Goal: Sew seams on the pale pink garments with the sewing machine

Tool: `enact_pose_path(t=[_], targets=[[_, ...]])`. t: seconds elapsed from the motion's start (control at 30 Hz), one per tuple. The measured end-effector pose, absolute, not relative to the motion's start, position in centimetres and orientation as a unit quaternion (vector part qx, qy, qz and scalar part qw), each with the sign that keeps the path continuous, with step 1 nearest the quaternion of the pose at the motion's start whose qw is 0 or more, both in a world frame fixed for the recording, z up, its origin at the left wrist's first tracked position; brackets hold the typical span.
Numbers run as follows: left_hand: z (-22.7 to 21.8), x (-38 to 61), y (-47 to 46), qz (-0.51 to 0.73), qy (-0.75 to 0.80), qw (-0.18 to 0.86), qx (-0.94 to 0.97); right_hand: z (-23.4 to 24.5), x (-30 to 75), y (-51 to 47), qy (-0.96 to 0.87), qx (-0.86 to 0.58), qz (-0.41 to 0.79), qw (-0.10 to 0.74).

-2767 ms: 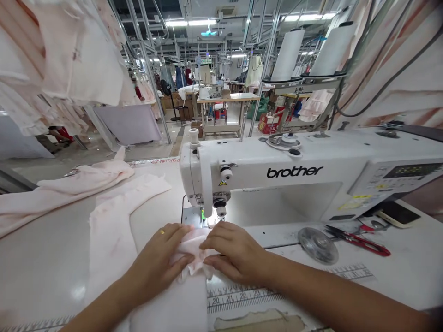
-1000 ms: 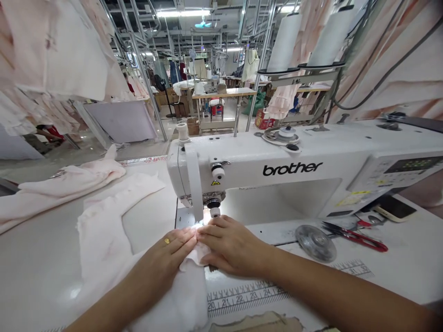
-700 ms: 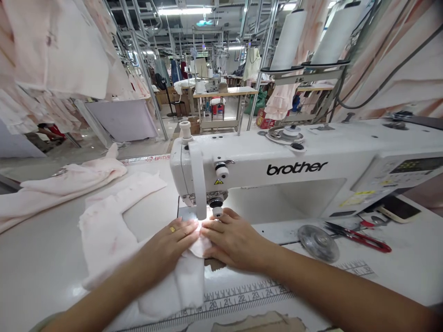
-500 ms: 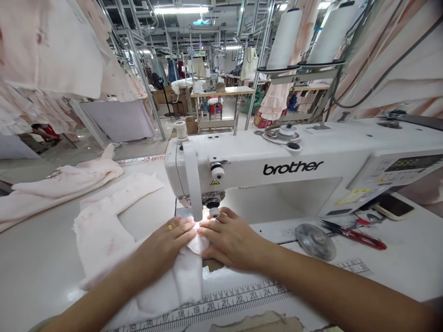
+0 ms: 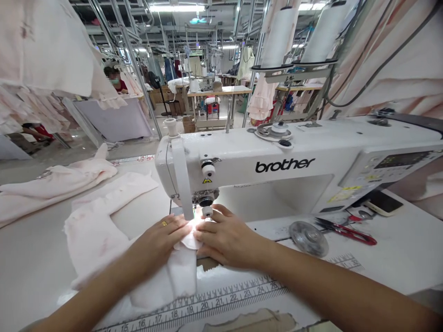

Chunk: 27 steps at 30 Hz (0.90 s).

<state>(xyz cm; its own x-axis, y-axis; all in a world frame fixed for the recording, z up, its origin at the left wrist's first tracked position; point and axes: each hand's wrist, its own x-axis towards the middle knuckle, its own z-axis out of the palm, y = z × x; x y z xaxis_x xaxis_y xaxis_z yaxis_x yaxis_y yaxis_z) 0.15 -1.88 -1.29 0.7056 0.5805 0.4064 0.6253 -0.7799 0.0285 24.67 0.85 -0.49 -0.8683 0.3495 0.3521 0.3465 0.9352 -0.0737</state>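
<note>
A pale pink fabric piece (image 5: 182,272) lies under the head of a white sewing machine (image 5: 238,157), lit by the lamp at the needle. My left hand (image 5: 164,235), with a gold ring, rests on it left of the needle, fingers stretched out flat. On the other side, my right hand (image 5: 223,237) has its fingertips and thumb at the fabric's small curved edge (image 5: 191,240). The fingertips of both hands nearly meet in front of the presser area. The needle and foot are mostly hidden by glare and fingers.
More pink fabric (image 5: 93,230) spreads over the table at left. To the right lie a clear round bobbin-like disc (image 5: 308,238), red thread snips (image 5: 349,232) and a phone (image 5: 384,203). A printed ruler (image 5: 214,302) runs along the front. Thread cones (image 5: 277,39) stand above; a person (image 5: 119,85) sits far back.
The view has shifted slightly, so the machine and table sit further left. My hands stay at the needle with the fabric. A person in the background has come into view.
</note>
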Motion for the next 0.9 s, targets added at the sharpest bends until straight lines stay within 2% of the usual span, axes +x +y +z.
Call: enact_pose_path(t=[0.4, 0.6, 0.9], targets=[[-0.7, 0.0, -1.7, -0.18, -0.313, 0.073, -0.93, -0.1, 24.7, 0.5, -0.963, -0.209, 0.0, 0.17], [-0.7, -0.4, -1.5, -0.155, -0.273, 0.038, -0.949, -0.3, 24.6, 0.7, -0.96, -0.235, -0.018, 0.152], [-0.4, -0.1, -1.1, -0.153, -0.318, 0.051, -0.934, -0.7, 25.0, 1.3, -0.945, -0.251, -0.015, 0.208]])
